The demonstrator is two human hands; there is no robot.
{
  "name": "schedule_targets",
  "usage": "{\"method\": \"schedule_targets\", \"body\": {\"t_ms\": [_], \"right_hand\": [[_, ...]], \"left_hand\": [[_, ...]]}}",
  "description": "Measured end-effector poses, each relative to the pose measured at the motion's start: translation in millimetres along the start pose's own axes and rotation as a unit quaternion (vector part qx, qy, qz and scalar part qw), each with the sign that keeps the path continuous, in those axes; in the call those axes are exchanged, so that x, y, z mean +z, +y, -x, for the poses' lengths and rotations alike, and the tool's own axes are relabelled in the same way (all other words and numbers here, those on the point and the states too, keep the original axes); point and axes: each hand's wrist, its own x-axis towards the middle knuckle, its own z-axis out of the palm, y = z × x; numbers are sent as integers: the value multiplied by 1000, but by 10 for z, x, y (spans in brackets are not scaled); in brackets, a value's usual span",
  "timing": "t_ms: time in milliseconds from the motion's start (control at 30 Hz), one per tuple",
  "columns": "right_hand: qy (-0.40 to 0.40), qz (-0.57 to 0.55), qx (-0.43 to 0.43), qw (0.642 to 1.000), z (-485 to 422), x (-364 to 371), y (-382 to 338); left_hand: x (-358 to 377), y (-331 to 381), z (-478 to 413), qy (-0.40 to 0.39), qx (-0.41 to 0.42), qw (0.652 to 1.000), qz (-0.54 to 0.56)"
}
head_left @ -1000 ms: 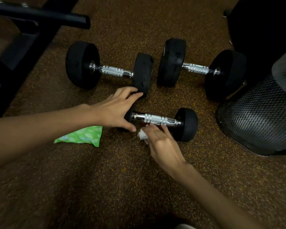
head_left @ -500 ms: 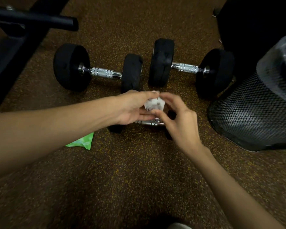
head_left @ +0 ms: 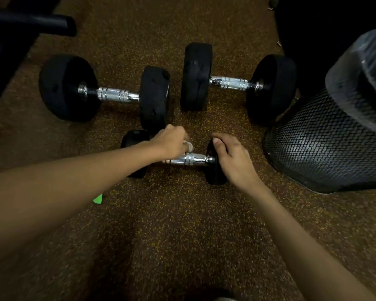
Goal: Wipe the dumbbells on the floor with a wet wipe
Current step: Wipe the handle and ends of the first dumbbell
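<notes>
Three dumbbells lie on the brown speckled floor [head_left: 182, 224]. The small dumbbell [head_left: 191, 159] is nearest the person, its chrome handle running left to right between the two hands. The left hand [head_left: 172, 144] comes in from the left with its fingers curled round a bunched white wet wipe [head_left: 188, 146], of which only a small lump shows at the fingertips. The wipe sits at the left end of the chrome handle, right above the metal (whether it actually touches cannot be told from this angle). The forearm covers part of the small dumbbell's left head. The right hand [head_left: 234, 161] grips the dumbbell's right head, fingers wrapped over the top of the black disc and the thumb on its inner edge. Beyond the hands, the left large dumbbell [head_left: 117, 95] and the right large dumbbell [head_left: 230, 82] lie roughly end to end, their inner heads just beside each other but apart. The near head of the left large dumbbell is just beside the left hand's knuckles. A black mesh bin [head_left: 334, 144] with a clear liner stands to the right, near the right hand and just beside the outer head of the right large dumbbell. A corner of a green packet [head_left: 98, 199] peeks out from under the left forearm. A black bar [head_left: 30, 20] crosses the upper left corner.
</notes>
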Motion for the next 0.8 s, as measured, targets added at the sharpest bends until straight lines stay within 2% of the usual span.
{"method": "schedule_targets", "body": {"t_ms": [33,100,200,333,400,533,633,800], "right_hand": [[7,-11,-2,1000,-2,24,21],[21,-20,-12,1000,-5,61,53],[31,-24,-28,999,-19,86,82],[36,-28,-39,998,-34,87,103],[39,-27,-41,998,-33,91,106],[47,-21,-51,997,-26,107,130],[52,-26,-54,997,-28,114,131],[54,-19,-55,997,-47,123,150]], "left_hand": [[7,-8,-43,-23,-16,999,44],[34,7,-102,-69,-4,996,60],[42,86,-122,-98,60,991,63],[-147,15,-2,-117,185,975,43],[-282,-86,55,-127,215,968,13],[-299,-169,-37,-163,146,975,-29],[-137,7,-147,-161,86,983,0],[-16,108,-91,-135,152,979,19]]}}
